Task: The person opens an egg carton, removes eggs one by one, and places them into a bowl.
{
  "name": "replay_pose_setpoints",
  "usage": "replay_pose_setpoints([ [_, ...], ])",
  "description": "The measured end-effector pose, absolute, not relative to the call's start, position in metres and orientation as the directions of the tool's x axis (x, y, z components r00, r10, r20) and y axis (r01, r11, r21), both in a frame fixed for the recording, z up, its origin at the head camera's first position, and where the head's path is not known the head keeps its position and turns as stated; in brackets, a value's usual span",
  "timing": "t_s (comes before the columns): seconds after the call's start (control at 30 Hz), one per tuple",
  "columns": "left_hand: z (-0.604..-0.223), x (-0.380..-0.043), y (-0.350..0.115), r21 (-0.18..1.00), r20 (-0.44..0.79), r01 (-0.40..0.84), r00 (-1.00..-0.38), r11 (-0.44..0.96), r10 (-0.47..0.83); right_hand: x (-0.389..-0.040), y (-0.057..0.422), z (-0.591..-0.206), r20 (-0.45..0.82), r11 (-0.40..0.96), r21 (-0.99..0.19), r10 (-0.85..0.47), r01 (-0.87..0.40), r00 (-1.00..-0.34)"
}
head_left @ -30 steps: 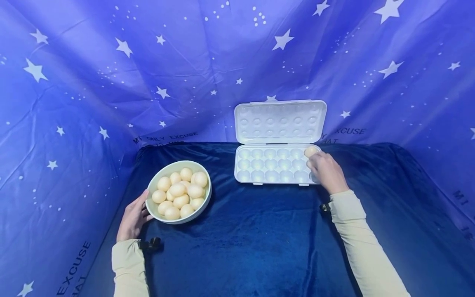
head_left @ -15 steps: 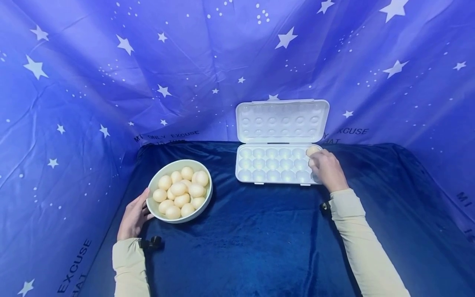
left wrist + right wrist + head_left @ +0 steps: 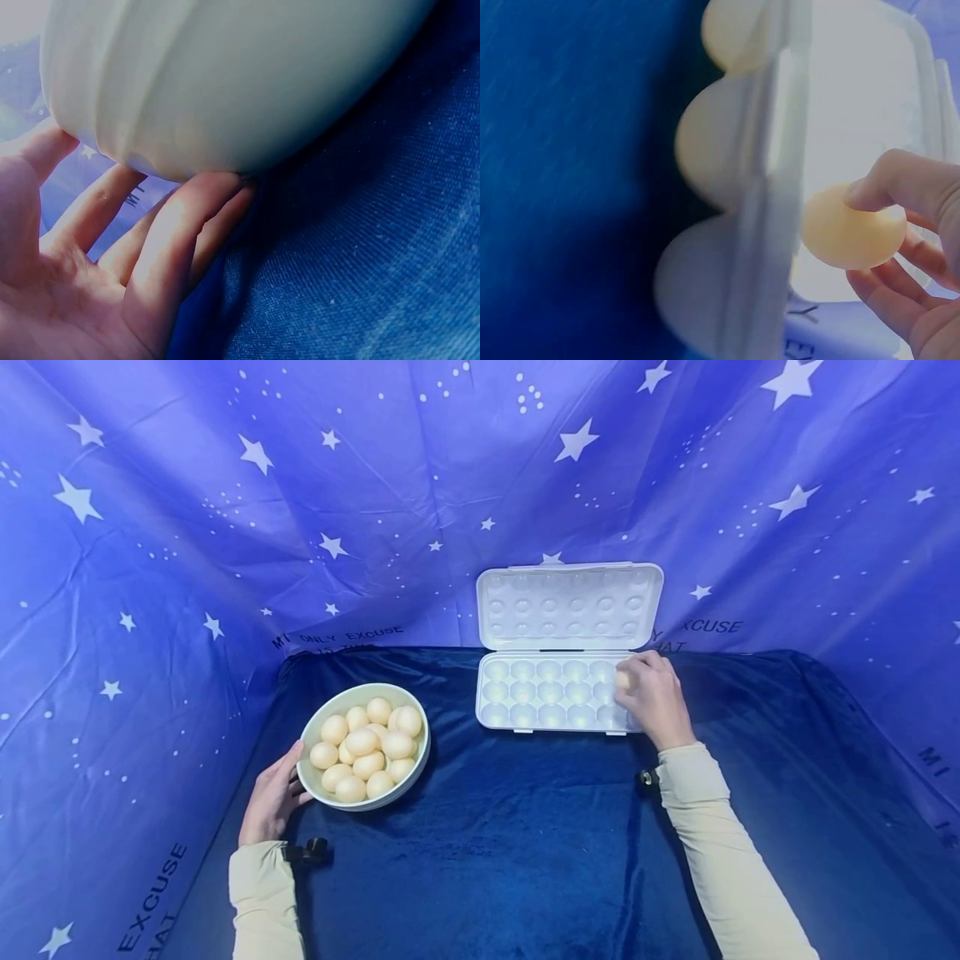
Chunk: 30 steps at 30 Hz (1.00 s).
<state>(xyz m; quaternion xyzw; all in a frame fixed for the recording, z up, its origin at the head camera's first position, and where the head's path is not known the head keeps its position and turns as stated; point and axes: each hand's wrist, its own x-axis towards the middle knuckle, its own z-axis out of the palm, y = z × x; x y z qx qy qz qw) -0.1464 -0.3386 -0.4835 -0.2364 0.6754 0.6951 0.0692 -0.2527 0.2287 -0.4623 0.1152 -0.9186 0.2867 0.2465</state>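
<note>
My left hand point(image 3: 272, 802) holds the near left side of a pale bowl point(image 3: 420, 768), its thumb near the rim and its other fingertips against the lower outer wall. Inside lie several cream-coloured eggs point(image 3: 363, 742). In the left wrist view, spread, bent fingers touch the ribbed outside of the bowl point(image 3: 247, 82). Farther right, my right hand point(image 3: 658, 700) pinches one egg point(image 3: 853, 227) between thumb and fingers over the right end column of a white egg box point(image 3: 525, 727). That box lies open, rows of round wells showing; my hand hides some wells.
The box's lid point(image 3: 568, 606) stands up at the back, against a blue star-printed curtain point(image 3: 420, 460). Dark blue velvety cloth point(image 3: 480, 860) covers the table. A small black wrist camera point(image 3: 309, 852) sits by the left cuff, another black one point(image 3: 647, 781) by the right.
My right hand has shifted slightly toward the left, and the egg in it has come a little nearer the front, now mostly behind the fingers. The left hand and bowl stay put.
</note>
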Motion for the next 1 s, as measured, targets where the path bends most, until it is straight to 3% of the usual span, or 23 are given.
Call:
replay_pose_setpoints([
  [1.0,-0.485,-0.147,-0.339,0.906,-0.422,-0.414,-0.877,-0.084,-0.229,-0.239,0.111,-0.428,0.61,0.61,-0.523,-0.221,-0.596,-0.761],
])
